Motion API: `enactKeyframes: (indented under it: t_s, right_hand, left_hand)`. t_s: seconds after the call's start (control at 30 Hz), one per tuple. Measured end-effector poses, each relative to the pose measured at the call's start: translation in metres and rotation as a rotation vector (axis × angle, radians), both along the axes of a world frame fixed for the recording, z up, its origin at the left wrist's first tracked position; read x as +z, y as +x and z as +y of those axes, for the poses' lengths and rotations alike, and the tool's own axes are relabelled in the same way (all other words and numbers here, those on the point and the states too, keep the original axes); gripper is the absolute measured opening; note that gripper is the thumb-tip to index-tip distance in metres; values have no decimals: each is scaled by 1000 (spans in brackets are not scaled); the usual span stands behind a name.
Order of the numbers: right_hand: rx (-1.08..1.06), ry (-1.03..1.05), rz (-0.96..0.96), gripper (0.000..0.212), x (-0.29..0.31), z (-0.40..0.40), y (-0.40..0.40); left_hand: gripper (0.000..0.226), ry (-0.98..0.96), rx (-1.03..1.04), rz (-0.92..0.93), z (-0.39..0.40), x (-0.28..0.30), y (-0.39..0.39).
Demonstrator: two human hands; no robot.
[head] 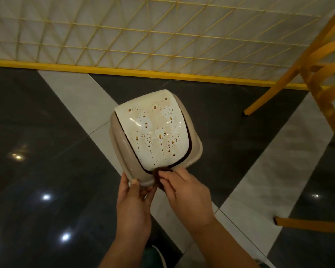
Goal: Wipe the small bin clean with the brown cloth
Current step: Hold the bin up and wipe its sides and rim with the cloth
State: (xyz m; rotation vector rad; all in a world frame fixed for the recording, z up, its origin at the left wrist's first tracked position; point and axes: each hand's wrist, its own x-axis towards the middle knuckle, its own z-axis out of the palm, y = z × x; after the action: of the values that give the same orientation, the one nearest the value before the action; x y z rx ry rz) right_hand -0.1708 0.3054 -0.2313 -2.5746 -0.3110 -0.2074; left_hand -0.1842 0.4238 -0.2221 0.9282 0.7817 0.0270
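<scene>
Here, in the middle of the frame, there is one small bin [155, 130]. It is beige, with one white swing lid [155, 128] on top. The lid has many brown spots and drips on it, too many to count. No words or labels can be read on the bin.

Two hands come up from the bottom of the frame. The left hand [133, 206] grips the near edge of the bin, with its thumb on top of the rim and its fingers curled under. The bin is held up in the air above the floor [46, 132].

The right hand [188, 194] pinches one brown cloth [159, 176] between its fingertips. The cloth touches the bin at the low edge of the lid, just beside the left thumb. Only a small dark bit of the cloth shows.

The floor has dark shiny tiles and pale stripes. Four bright light spots shine on it at the lower left.

Along the top of the frame runs one yellow wire fence [143, 39]. At the right edge stands one yellow wooden chair [321, 74].
</scene>
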Motion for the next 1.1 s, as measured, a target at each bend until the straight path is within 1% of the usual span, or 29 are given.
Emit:
enactKeyframes:
  t_s: [0.07,0.13,0.2,0.4,0.47,0.53,0.57,0.73,0.77,0.83,0.9,1.0,1.1]
  right_hand:
    - [-11,-63,-7,25,6,-26,4]
    - [-61,-74,16,20,10,-50,6]
    - [-98,-99,46,21,12,-64,2]
    - [-178,-62,90,23,14,-77,-25]
    - [-339,21,126,21,19,-87,-29]
    - [-526,185,164,22,25,-97,-27]
    - [-557,246,160,23,31,-99,-23]
    - [-486,402,60,26,70,-90,16]
    - [-475,402,57,26,74,-88,24]
    - [-412,325,79,26,75,-83,28]
    - [-340,262,118,26,66,-78,16]
    - [-318,289,120,24,52,-76,-11]
    - [-308,276,113,23,52,-80,-12]
  left_hand:
    - [39,-19,-6,31,5,-1,-1]
    - [39,-34,-26,61,6,0,-2]
    - [40,-37,-80,74,5,2,-3]
    - [40,16,-214,115,5,8,-14]
    - [40,45,-244,136,10,9,-17]
    - [39,79,-288,150,13,11,-18]
    - [38,99,-316,157,12,12,-18]
    - [42,186,-381,169,8,16,-15]
    - [42,202,-392,170,8,17,-14]
    - [42,221,-414,176,10,17,-12]
    - [42,222,-426,187,12,16,-11]
    - [42,219,-446,200,15,13,-10]
    - [42,230,-483,204,18,12,-10]
